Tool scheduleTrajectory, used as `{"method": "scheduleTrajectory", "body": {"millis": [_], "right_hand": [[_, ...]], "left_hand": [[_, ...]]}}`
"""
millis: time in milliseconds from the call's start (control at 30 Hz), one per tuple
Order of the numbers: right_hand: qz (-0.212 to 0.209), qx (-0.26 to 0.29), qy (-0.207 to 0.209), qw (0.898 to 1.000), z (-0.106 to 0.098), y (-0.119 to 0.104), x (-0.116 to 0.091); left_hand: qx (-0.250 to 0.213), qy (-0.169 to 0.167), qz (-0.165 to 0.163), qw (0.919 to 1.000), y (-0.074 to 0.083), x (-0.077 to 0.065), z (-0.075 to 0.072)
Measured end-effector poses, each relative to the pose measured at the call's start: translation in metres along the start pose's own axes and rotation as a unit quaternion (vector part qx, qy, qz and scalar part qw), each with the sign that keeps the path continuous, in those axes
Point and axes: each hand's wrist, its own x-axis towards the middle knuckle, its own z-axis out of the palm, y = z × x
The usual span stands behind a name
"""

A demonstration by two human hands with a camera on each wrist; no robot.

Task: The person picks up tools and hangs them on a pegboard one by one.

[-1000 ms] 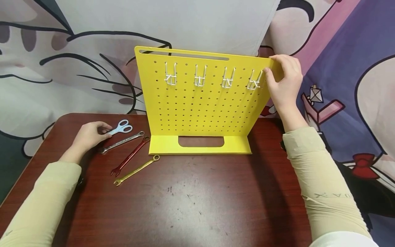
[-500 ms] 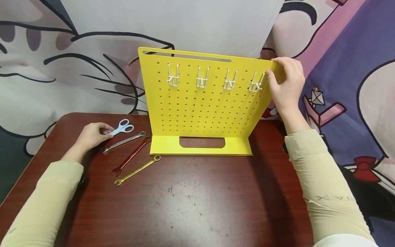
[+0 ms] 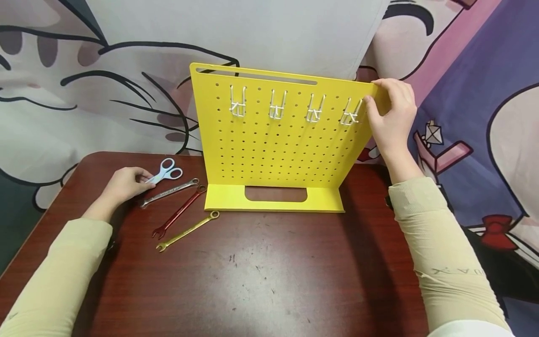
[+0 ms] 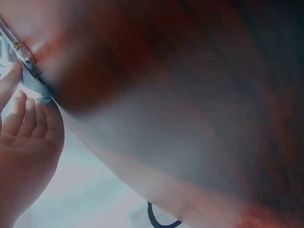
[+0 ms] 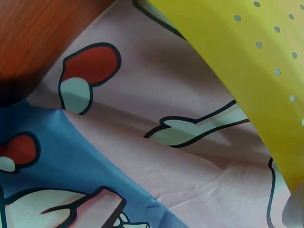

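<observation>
My left hand (image 3: 126, 185) pinches the blade end of a pair of light-blue scissors (image 3: 168, 171) at the left of the table; its fingers hide most of the blades. In the left wrist view the fingers (image 4: 29, 116) and part of the scissors show at the left edge. My right hand (image 3: 392, 112) grips the upper right corner of a yellow pegboard (image 3: 273, 150), thumb in front and fingers over the top edge. In the right wrist view the pegboard (image 5: 228, 61) fills the upper right.
A silver wrench (image 3: 169, 192), a red wrench (image 3: 178, 213) and a gold wrench (image 3: 187, 231) lie between the left hand and the pegboard. Several white wire hooks (image 3: 275, 105) hang along the board's upper part. The wooden table (image 3: 252, 276) meets a printed cloth (image 3: 126, 103) behind.
The scissors' handles have turned slightly, tipping toward the back, while the left hand keeps its pinch. The right hand holds the same corner. The head view has shifted a little.
</observation>
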Motion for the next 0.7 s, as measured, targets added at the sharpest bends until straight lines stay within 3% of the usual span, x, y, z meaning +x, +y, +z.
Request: {"method": "scheduleTrajectory", "body": {"millis": [233, 467, 700], "right_hand": [[-0.027, -0.004, -0.010, 1.000, -0.002, 0.000, -0.002], [-0.015, 0.005, -0.001, 1.000, -0.002, -0.001, -0.001], [-0.006, 0.004, 0.004, 1.000, 0.000, 0.001, 0.000]], "left_hand": [[-0.001, 0.002, -0.012, 0.9999, 0.002, -0.005, -0.002], [-0.016, 0.025, -0.018, 0.9994, 0.003, -0.014, -0.002], [-0.079, 0.058, -0.027, 0.9948, 0.014, -0.024, -0.003]]}}
